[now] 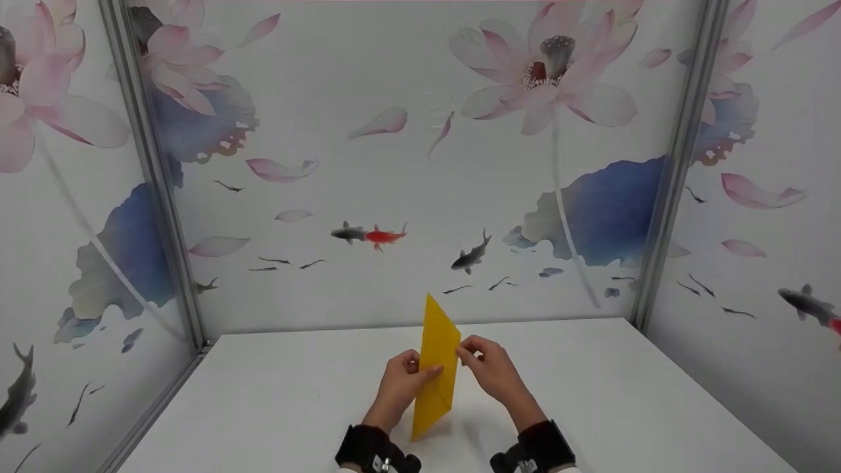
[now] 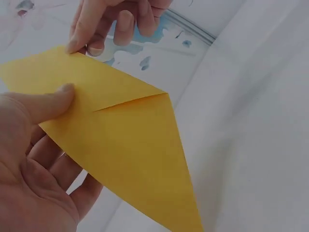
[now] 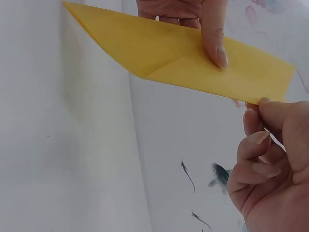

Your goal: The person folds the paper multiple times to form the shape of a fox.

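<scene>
A folded sheet of yellow paper [image 1: 436,368] is held up above the white table, its long pointed shape standing nearly upright in the head view. My left hand [image 1: 399,384] grips its left edge, thumb flat across the near face and fingers behind. My right hand [image 1: 494,368] pinches the right edge near a corner between thumb and index finger, the other fingers curled. In the left wrist view a slanting flap edge crosses the yellow paper [image 2: 130,130], below the left thumb. The right wrist view shows the paper [image 3: 169,53] with a crease near its lower edge.
The white table [image 1: 276,387] extends around both hands. Behind it stands a white back panel [image 1: 368,177] printed with lotus flowers and fish, with similar side panels. Metal posts [image 1: 673,177] join the panels at the corners. Black bands with small cameras [image 1: 545,447] circle both wrists.
</scene>
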`<move>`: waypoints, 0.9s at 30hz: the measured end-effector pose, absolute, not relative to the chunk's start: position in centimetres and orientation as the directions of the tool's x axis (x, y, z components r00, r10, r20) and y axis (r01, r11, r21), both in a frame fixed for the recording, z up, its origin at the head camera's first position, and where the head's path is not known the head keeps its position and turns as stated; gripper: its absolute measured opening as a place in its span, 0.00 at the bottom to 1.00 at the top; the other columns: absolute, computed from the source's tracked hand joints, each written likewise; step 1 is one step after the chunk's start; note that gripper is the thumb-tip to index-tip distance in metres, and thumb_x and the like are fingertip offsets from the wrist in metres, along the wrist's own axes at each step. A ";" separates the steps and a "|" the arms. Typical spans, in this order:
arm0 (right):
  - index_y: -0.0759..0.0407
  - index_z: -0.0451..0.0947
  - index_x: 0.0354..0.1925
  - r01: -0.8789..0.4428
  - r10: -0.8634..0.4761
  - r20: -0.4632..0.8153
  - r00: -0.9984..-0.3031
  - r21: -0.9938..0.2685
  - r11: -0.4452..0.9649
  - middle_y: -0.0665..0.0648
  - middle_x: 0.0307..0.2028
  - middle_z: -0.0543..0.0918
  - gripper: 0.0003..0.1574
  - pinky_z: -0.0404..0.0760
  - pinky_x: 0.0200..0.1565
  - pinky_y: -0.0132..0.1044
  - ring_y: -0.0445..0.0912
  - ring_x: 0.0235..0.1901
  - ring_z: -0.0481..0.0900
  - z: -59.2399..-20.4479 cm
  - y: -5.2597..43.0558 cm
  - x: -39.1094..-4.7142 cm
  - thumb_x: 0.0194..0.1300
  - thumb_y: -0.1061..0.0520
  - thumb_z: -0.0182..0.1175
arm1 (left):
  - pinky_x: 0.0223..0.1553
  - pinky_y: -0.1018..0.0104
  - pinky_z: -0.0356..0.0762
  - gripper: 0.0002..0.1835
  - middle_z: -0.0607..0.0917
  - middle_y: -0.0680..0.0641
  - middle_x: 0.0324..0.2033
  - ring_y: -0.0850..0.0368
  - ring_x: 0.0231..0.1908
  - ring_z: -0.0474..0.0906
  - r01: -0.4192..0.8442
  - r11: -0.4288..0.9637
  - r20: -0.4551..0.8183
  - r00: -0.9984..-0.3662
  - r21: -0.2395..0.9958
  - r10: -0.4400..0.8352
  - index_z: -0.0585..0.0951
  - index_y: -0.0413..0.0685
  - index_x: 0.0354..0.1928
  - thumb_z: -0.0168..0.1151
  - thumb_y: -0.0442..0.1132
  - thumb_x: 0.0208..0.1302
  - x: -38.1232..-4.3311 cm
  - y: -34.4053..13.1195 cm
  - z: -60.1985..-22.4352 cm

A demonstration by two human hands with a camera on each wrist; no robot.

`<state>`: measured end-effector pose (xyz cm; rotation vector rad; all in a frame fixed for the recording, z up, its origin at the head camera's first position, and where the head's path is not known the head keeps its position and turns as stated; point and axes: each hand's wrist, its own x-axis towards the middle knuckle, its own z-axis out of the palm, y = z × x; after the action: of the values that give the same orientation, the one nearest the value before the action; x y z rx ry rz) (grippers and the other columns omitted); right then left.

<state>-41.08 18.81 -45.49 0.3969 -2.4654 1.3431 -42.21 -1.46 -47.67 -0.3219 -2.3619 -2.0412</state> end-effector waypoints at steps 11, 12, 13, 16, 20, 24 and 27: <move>0.54 0.84 0.47 -0.344 -0.070 0.350 -0.934 -0.832 0.435 0.56 0.45 0.87 0.11 0.81 0.54 0.42 0.49 0.47 0.82 -44.6 18.2 -40.6 0.84 0.51 0.58 | 0.57 0.53 0.89 0.27 0.92 0.43 0.51 0.55 0.42 0.86 0.268 0.127 0.252 -0.960 0.955 0.125 0.86 0.43 0.61 0.75 0.54 0.68 -40.8 -0.6 -46.1; 0.54 0.84 0.47 -0.347 -0.063 0.355 -0.933 -0.836 0.425 0.56 0.44 0.87 0.11 0.80 0.52 0.40 0.49 0.46 0.82 -44.6 18.2 -40.6 0.84 0.51 0.58 | 0.56 0.53 0.89 0.27 0.92 0.43 0.50 0.55 0.42 0.86 0.272 0.123 0.257 -0.958 0.954 0.130 0.87 0.42 0.60 0.76 0.53 0.68 -40.8 -0.6 -46.0; 0.54 0.84 0.46 -0.351 -0.055 0.362 -0.931 -0.839 0.416 0.56 0.44 0.86 0.11 0.79 0.49 0.39 0.49 0.46 0.81 -44.5 18.2 -40.6 0.84 0.52 0.57 | 0.56 0.53 0.89 0.27 0.92 0.43 0.50 0.55 0.42 0.87 0.277 0.122 0.261 -0.956 0.953 0.135 0.87 0.42 0.60 0.76 0.53 0.68 -40.7 -0.6 -45.9; 0.53 0.85 0.46 -0.364 -0.031 0.383 -0.923 -0.845 0.391 0.56 0.43 0.86 0.11 0.77 0.43 0.35 0.48 0.43 0.80 -44.2 18.3 -40.5 0.84 0.53 0.58 | 0.55 0.54 0.90 0.26 0.93 0.43 0.49 0.55 0.42 0.87 0.287 0.117 0.268 -0.951 0.951 0.154 0.87 0.42 0.59 0.76 0.53 0.68 -40.8 -0.7 -45.8; 0.53 0.85 0.46 -0.369 -0.004 0.393 -0.919 -0.859 0.355 0.56 0.42 0.85 0.11 0.74 0.38 0.32 0.46 0.41 0.77 -44.1 18.3 -40.5 0.84 0.52 0.59 | 0.54 0.53 0.90 0.25 0.93 0.44 0.47 0.54 0.42 0.88 0.284 0.109 0.263 -0.949 0.953 0.173 0.88 0.42 0.57 0.77 0.52 0.68 -41.0 -0.7 -45.6; 0.53 0.85 0.46 -0.371 0.008 0.396 -0.918 -0.867 0.332 0.59 0.42 0.84 0.11 0.73 0.36 0.31 0.46 0.39 0.75 -43.9 18.3 -40.5 0.84 0.50 0.59 | 0.54 0.52 0.90 0.24 0.94 0.44 0.47 0.55 0.42 0.89 0.295 0.110 0.274 -0.946 0.949 0.171 0.89 0.42 0.56 0.77 0.52 0.68 -41.1 -0.8 -45.6; 0.53 0.85 0.45 -0.378 -0.004 0.403 -0.915 -0.856 0.353 0.59 0.41 0.83 0.11 0.74 0.36 0.32 0.46 0.39 0.76 -43.9 18.2 -40.6 0.83 0.50 0.59 | 0.55 0.52 0.90 0.24 0.94 0.44 0.47 0.55 0.42 0.89 0.301 0.110 0.284 -0.947 0.947 0.151 0.89 0.42 0.56 0.77 0.52 0.68 -41.1 -0.8 -45.6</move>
<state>-40.58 18.16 -43.89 0.3379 -2.2905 1.5815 -41.05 -0.82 -45.60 -0.4611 -2.2504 -1.9689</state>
